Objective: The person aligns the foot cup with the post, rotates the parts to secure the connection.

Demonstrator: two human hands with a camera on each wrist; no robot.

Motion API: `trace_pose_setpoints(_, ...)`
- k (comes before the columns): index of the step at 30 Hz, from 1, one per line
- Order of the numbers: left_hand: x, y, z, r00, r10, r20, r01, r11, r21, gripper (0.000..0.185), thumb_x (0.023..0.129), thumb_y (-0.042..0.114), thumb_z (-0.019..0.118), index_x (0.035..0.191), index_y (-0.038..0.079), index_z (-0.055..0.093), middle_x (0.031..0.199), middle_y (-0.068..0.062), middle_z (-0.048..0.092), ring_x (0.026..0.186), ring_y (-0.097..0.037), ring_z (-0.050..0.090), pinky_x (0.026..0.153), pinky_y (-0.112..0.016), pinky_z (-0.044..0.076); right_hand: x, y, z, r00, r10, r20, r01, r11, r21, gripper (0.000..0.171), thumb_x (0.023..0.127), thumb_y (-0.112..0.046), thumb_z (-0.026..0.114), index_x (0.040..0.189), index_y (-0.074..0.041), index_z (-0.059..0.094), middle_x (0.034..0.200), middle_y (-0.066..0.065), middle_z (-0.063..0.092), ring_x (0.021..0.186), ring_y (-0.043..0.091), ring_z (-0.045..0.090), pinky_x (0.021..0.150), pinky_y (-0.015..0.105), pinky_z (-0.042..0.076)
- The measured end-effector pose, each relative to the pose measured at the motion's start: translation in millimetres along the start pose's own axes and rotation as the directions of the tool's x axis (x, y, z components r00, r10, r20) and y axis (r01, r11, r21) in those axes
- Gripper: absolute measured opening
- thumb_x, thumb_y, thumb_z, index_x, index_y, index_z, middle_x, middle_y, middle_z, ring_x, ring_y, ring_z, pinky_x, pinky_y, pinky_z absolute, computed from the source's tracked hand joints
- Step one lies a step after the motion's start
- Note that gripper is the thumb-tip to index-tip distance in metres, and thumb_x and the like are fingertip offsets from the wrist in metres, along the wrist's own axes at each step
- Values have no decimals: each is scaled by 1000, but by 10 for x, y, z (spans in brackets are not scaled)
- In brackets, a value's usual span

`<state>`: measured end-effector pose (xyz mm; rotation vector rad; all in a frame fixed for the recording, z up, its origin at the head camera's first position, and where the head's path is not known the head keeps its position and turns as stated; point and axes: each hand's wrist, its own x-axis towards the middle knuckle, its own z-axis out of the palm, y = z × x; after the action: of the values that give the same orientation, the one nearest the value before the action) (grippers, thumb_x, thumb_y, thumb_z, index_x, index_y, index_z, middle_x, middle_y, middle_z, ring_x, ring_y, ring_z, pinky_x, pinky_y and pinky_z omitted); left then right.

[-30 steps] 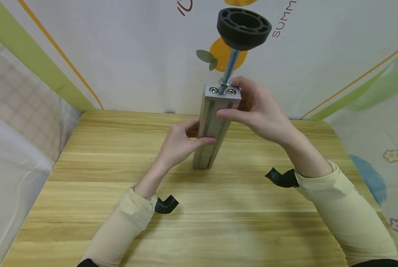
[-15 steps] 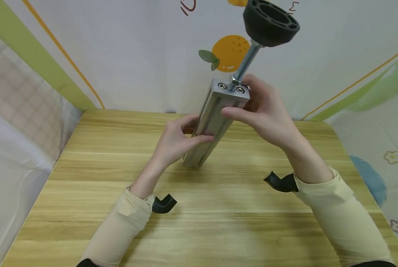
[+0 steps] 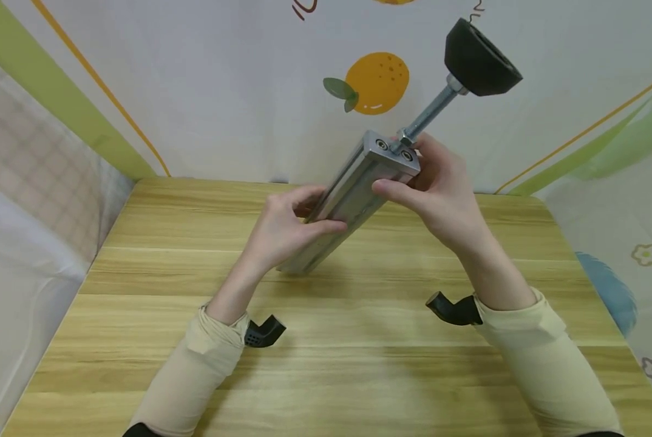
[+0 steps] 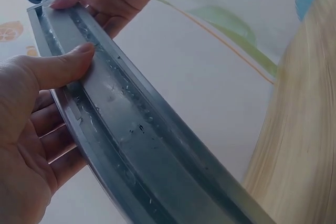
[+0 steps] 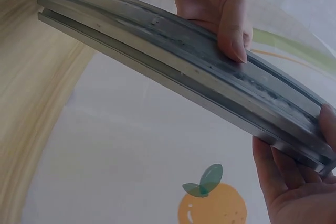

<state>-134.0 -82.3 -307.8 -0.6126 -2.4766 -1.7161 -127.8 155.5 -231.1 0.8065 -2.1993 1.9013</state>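
- Main change in approx. the last 1 s: the metal profile (image 3: 359, 197) stood almost upright, and now it is tilted clearly to the person's right. Its black foot (image 3: 479, 60), on the threaded rod (image 3: 432, 112), points to the upper right, so it is seen more from the side.
- Pos. now: the profile is between both hands, over the bench (image 3: 359, 315), w/ the end plate (image 3: 394, 155) high and the other end low at left. Whether this low end touches the bench, I cannot tell.
- Left hand (image 3: 285, 227): clamped on the profile partway along, thumb on the near face, other fingers (image 4: 59, 142) behind. This hold is nearly the same as 1 s ago.
- Right hand (image 3: 446, 188): also clamped, close to the end plate, w/ thumb in front and fingers behind. It has gone a little to the right w/ the top end.
- Meaning for the work, in my opinion: the step in hand is a controlled tilting of the whole piece, incl. rod and foot, w/o change of grip. The foot end sticks out, so the right hand's hold probably matters most.
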Motion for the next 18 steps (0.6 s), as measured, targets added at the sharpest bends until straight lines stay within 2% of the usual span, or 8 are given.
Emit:
trace_pose_setpoints(9, -22, 7, -48, 999, 37, 1, -38, 998, 44, 52, 75, 21, 92, 124, 12, 74, 115, -7, 78, 95, -21, 76, 83, -38, 61, -102, 92, 25, 997, 66, -39, -64, 997, 40, 45, 85, 9, 73, 127, -7, 65, 109, 4, 72, 84, 15, 68, 82, 26, 59)
trace_pose_setpoints(18, -40, 45, -86, 998, 28, 50, -34, 990, 140, 51, 74, 26, 93, 120, 16, 75, 110, -4, 79, 89, -16, 75, 78, -35, 59, -250, 183, -9, 980, 177, -89, -173, 984, 49, 50, 86, 9, 73, 132, -8, 65, 114, 2, 72, 94, 12, 72, 87, 25, 59)
